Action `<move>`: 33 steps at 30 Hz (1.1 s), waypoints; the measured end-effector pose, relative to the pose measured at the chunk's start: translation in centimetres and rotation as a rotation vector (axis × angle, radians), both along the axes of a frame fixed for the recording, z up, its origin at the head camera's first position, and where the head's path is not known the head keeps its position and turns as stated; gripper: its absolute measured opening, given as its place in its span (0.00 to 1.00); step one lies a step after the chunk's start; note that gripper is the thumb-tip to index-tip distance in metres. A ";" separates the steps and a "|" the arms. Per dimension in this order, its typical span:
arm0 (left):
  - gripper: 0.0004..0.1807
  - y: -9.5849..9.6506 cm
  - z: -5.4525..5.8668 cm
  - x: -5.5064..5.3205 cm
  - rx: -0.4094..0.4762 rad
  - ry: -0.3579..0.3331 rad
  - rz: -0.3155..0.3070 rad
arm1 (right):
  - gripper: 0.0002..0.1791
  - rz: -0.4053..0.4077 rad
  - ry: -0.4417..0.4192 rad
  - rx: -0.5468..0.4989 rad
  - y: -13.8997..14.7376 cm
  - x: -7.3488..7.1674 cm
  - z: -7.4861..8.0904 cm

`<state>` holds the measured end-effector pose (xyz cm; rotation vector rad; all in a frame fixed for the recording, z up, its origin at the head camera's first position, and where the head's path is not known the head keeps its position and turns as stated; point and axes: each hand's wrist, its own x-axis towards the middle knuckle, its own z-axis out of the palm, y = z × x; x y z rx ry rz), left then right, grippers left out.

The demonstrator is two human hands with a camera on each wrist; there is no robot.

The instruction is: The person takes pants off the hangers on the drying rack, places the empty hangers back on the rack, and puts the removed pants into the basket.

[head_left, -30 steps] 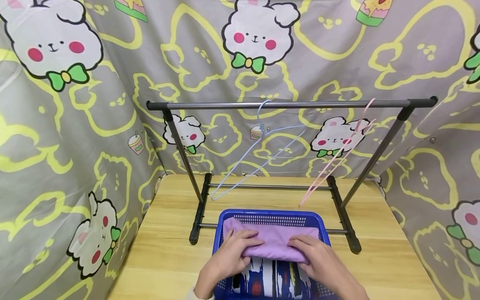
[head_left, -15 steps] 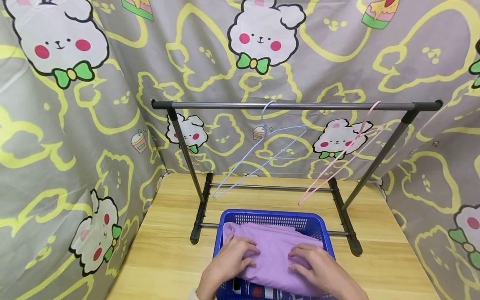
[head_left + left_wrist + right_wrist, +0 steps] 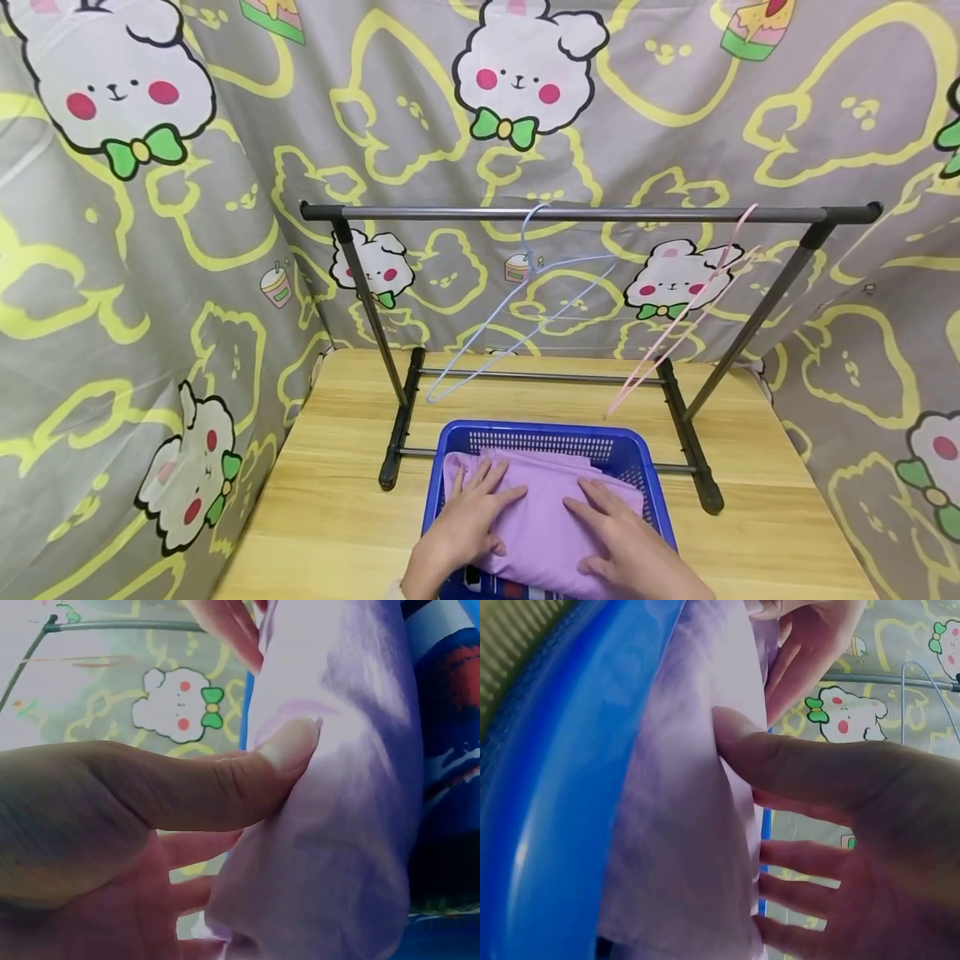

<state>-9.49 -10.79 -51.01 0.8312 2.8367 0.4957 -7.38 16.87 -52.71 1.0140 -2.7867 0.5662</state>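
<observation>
A folded purple cloth garment [image 3: 540, 517] lies in the blue plastic basket [image 3: 555, 427], over a blue, white and red patterned cloth [image 3: 454, 682] that shows at its near edge. On the left part of the purple garment rests my left hand [image 3: 468, 512], fingers spread and straight. My right hand [image 3: 622, 537] lies on its right part, fingers also spread. Both wrist views show the thumbs and fingertips touching the purple fabric without curling round it. How the garment is folded underneath is hidden.
Behind the basket stands a dark metal clothes rack [image 3: 585, 214] on the wooden table [image 3: 322, 500]. A light blue hanger [image 3: 480, 329] and a pink hanger [image 3: 675, 321] hang from its bar. Patterned grey curtains [image 3: 420, 108] surround the table on the back and sides.
The purple garment, held as a narrow roll over the patterned cloth a second ago, now lies flatter and covers most of it. My fingers have straightened and spread on the fabric.
</observation>
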 end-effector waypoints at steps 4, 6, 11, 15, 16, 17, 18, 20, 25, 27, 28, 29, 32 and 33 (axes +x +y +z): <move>0.45 -0.1 -0.6 -0.1 0.030 -0.060 0.005 | 0.45 -0.017 -0.079 0.012 -0.4 0.2 -0.1; 0.45 -0.2 -0.8 -0.1 0.062 -0.102 0.013 | 0.46 -0.028 -0.127 0.017 -0.5 0.2 -0.1; 0.45 -0.3 -0.9 -0.3 0.092 -0.187 0.029 | 0.49 -0.040 -0.232 -0.009 -0.8 0.4 -0.2; 0.46 -0.3 -0.8 -0.5 0.102 -0.225 0.028 | 0.50 -0.045 -0.281 -0.031 -1.0 0.5 -0.1; 0.46 -0.3 -0.8 -0.6 0.107 -0.231 0.027 | 0.50 -0.047 -0.290 -0.033 -1.0 0.5 -0.1; 0.46 -0.4 -0.9 -0.6 0.107 -0.231 0.026 | 0.51 -0.048 -0.295 -0.034 -1.0 0.5 -0.1; 0.46 -0.4 -0.9 -0.6 0.107 -0.233 0.026 | 0.51 -0.048 -0.296 -0.036 -1.1 0.4 -0.1; 0.46 -0.3 -0.8 -0.5 0.110 -0.228 0.024 | 0.51 -0.051 -0.301 -0.037 -1.0 0.4 0.0; 0.46 0.0 -0.7 -0.4 0.116 -0.216 0.017 | 0.51 -0.044 -0.291 -0.048 -0.8 0.5 0.2; 0.45 0.0 -0.6 -0.4 0.120 -0.211 0.013 | 0.51 -0.039 -0.282 -0.059 -0.7 0.6 0.1; 0.45 0.1 -0.6 -0.4 0.119 -0.206 0.010 | 0.51 -0.036 -0.278 -0.063 -0.7 0.6 0.1; 0.45 0.0 -0.7 -0.4 0.118 -0.201 0.008 | 0.51 -0.034 -0.274 -0.068 -0.7 0.6 0.0; 0.45 0.0 -0.7 -0.2 0.115 -0.192 0.008 | 0.52 -0.030 -0.268 -0.081 -0.8 0.6 -0.4; 0.45 0.0 -0.8 -0.2 0.110 -0.187 0.009 | 0.51 -0.029 -0.263 -0.083 -0.8 0.7 -0.5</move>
